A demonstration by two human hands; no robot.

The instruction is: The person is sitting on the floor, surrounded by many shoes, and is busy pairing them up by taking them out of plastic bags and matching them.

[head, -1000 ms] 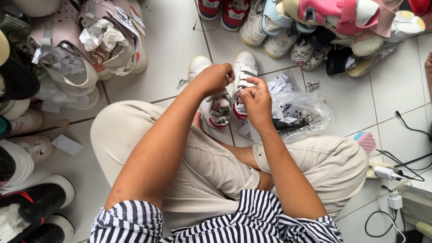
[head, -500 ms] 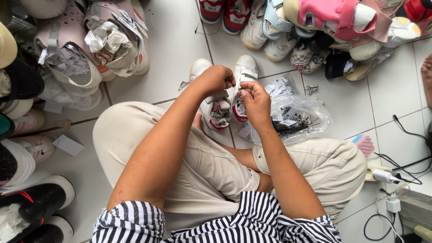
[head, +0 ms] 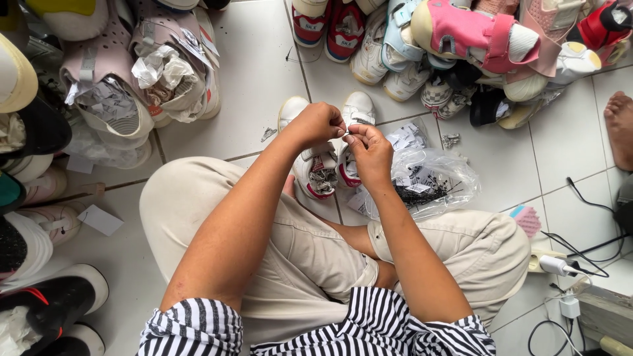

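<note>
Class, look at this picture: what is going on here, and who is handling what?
A person sits cross-legged on a tiled floor among heaps of shoes. The left hand and right hand meet over a pair of small white sneakers, pinching something tiny; what it is cannot be made out. A clear plastic bag of small tags and dark fasteners lies just beside the right hand.

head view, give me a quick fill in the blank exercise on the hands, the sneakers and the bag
1. The left hand and right hand meet above a pair of small ___ sneakers with red trim.
2. The clear plastic bag lies to the ___ of those sneakers.
3. The floor is laid with white ___.
4. The person wears a black and white ___ top.

Missing words: white; right; tiles; striped
</note>
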